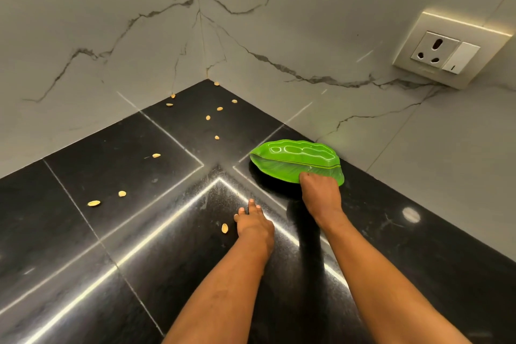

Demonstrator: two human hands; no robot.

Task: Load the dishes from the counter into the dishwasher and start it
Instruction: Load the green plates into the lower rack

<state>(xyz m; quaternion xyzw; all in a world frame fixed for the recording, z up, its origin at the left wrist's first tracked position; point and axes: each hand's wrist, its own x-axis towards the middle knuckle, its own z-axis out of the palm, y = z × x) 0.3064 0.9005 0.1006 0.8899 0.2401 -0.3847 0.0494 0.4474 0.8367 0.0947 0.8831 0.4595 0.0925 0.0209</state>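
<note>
A bright green leaf-shaped plate lies on the black stone counter, close to the right-hand wall. My right hand grips its near edge, fingers curled under the rim, and the plate tilts up slightly off the counter. My left hand rests flat on the counter to the left of the plate, fingers straight, holding nothing. No dishwasher is in view.
Several pale seeds or shells lie scattered on the counter, one just left of my left hand, others further left and toward the corner. Marble-patterned walls meet at the corner. A wall socket with a switch sits on the right wall.
</note>
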